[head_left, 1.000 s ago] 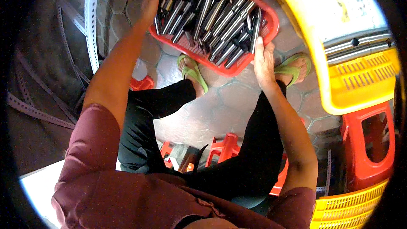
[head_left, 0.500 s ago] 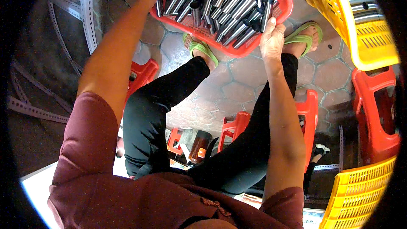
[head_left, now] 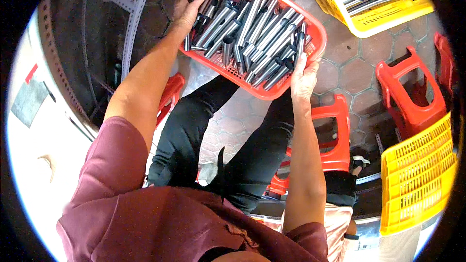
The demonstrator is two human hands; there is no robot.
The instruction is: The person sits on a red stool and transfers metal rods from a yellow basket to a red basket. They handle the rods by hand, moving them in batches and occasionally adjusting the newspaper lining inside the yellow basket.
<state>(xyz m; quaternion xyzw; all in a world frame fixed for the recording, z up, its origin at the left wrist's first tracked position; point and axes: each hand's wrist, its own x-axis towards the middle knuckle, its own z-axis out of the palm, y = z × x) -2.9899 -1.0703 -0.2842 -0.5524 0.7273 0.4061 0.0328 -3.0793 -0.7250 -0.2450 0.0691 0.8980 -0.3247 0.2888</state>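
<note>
Between my hands is a red plastic basket (head_left: 318, 36), its rim gripped at both ends. It carries a pile of short shiny metal tubes (head_left: 262, 24), several with dark ends, lying in mixed directions. My left hand (head_left: 188, 9) is closed on the basket's left end, thumb over the rim. At the near right corner my right hand (head_left: 304, 78) clasps the rim, its thumb on top beside the tubes. The fingers of both hands are partly hidden under the rim. The basket is held above the floor, in front of my legs.
A yellow crate (head_left: 361, 29) with metal tubes stands at the far right. Red plastic stools (head_left: 407, 82) are on the right and beside my legs (head_left: 182, 131). Another yellow basket (head_left: 417, 174) is at the lower right, near another person (head_left: 340, 213). A perforated metal frame (head_left: 131, 24) rises on the left.
Both hands have brought the basket nearer to me, so more of it shows. It now covers my feet. The view has shifted, and another person now shows at the lower right.
</note>
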